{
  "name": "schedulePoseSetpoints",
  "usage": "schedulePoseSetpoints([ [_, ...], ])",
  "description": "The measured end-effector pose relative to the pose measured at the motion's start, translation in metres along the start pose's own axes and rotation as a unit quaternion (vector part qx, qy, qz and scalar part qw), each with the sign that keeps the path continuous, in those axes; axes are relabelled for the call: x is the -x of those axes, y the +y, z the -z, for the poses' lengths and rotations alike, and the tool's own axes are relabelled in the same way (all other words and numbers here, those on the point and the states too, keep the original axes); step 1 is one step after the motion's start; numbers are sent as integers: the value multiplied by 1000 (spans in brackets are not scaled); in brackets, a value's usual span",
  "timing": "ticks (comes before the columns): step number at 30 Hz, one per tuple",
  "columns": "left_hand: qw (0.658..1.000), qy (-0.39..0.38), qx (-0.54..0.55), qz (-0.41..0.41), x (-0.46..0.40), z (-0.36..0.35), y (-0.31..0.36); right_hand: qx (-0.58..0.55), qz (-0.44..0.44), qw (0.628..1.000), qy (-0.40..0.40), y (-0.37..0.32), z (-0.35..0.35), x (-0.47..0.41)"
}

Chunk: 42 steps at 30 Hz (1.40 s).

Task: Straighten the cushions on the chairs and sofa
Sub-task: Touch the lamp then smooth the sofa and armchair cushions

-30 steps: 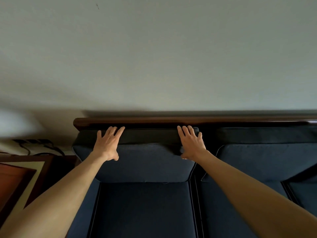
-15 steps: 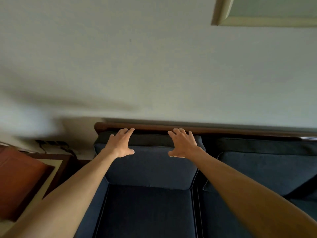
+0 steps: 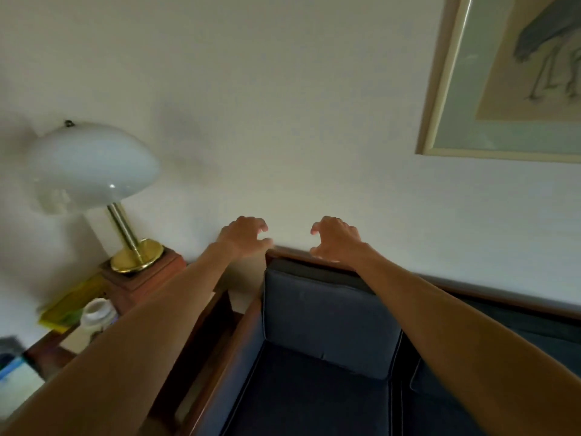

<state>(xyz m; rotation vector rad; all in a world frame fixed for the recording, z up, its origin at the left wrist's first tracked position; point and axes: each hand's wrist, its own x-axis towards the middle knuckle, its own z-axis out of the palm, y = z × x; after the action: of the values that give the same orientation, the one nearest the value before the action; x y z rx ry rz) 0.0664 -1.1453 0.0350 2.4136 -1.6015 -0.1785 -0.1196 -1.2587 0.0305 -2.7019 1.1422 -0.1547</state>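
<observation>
Navy back cushion (image 3: 330, 316) upright against sofa's wood rail (image 3: 292, 252), at sofa's left end, seat cushion (image 3: 301, 394) below it. My left hand (image 3: 243, 236) raised above rail's corner, fingers curled like claw, holding nothing. My right hand (image 3: 336, 237) same shape, empty, just over rail above cushion's top edge; contact unclear. Lamp (image 3: 94, 171) on side table (image 3: 47, 350) to left. Framed picture (image 3: 503, 77) on wall, upper right.

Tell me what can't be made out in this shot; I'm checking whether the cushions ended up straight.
Head view, the only one:
- Back cushion: right top corner hidden behind the right forearm.
- Next cushion: mostly cut off by the frame edge and the arm.
- Left hand and right hand: curled, empty; contact with the wooden rail unclear.
</observation>
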Motion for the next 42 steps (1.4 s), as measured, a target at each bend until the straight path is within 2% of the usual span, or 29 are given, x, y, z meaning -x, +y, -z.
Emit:
schedulePoseSetpoints([
  [4,999,35,-6,21,84,44,-15,-14,47,999,14,-59,18,53],
  [9,993,77,-9,88,192,91,-67,-19,134,991,19,-165,23,92],
  [15,963,117,-44,240,346,144,-185,-38,269,962,-9,-344,-4,137],
  [20,922,123,-56,363,505,165,-296,-39,381,923,-47,-505,-51,193],
  [25,886,96,-47,451,656,145,-405,-46,451,884,-109,-659,-141,256],
  [32,852,42,9,521,816,90,-565,-43,464,860,-210,-825,-289,326],
  [36,843,11,22,538,874,44,-635,7,465,851,-246,-879,-367,350],
  [42,830,-30,34,556,919,-22,-713,141,474,828,-265,-908,-459,353],
])
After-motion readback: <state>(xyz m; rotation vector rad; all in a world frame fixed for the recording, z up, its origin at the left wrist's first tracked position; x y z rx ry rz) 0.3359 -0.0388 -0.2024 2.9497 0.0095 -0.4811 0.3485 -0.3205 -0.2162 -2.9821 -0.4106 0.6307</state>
